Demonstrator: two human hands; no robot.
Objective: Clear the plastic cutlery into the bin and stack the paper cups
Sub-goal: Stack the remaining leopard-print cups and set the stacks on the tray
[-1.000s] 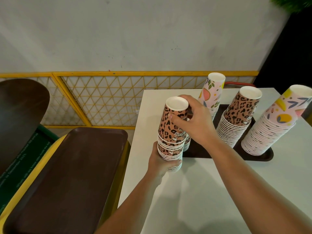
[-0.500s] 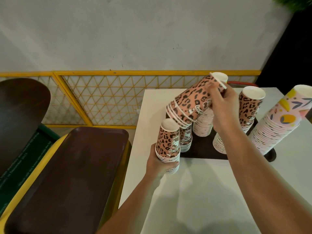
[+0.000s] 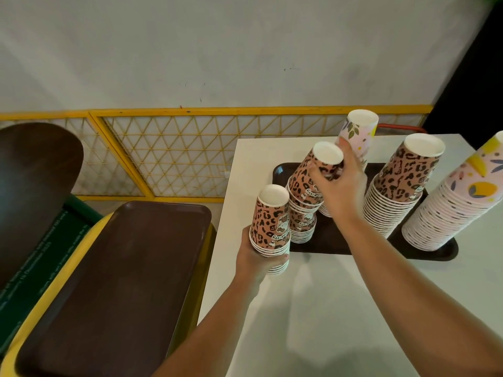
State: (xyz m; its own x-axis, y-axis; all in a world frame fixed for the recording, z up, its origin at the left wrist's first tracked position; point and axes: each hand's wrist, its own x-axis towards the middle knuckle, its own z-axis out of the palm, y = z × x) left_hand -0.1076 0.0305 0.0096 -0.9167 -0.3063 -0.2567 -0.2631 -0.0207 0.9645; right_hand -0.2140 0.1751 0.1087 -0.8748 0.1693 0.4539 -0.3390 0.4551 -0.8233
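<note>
Moved: the bundle of leopard-print cups in the right hand (image 3: 341,190), held tilted high toward the upper right of the frame half a second ago, has come down and now sits on the short leopard stack (image 3: 302,227) at the left end of the dark tray (image 3: 424,253). It leans left, its white base up.
Right hand: reaches forward from the lower right, forearm crossing the middle of the frame. Fingers curl round the upper part of the lifted cups (image 3: 313,178), thumb on the near side, fingertips by the top cup's base.
Left hand (image 3: 254,257): comes up from the bottom centre and wraps the lower rims of a separate leopard stack (image 3: 270,227). Its thumb lies across the front near the bottom rims; the other fingers are hidden behind the cups. It has hardly shifted.
Held stack: upright, mouths down, just off the tray's left edge on the white table (image 3: 313,308), touching or nearly touching the stack beside it.
Other cups: a tall leopard stack (image 3: 400,186) and a pink patterned stack (image 3: 457,210) stand on the tray at centre right and far right. A second pink patterned stack (image 3: 359,129) rises behind the right hand.
Left of the frame: a brown tray (image 3: 114,281) rests on a yellow-edged bin (image 3: 54,281).
Cutlery: not seen.
</note>
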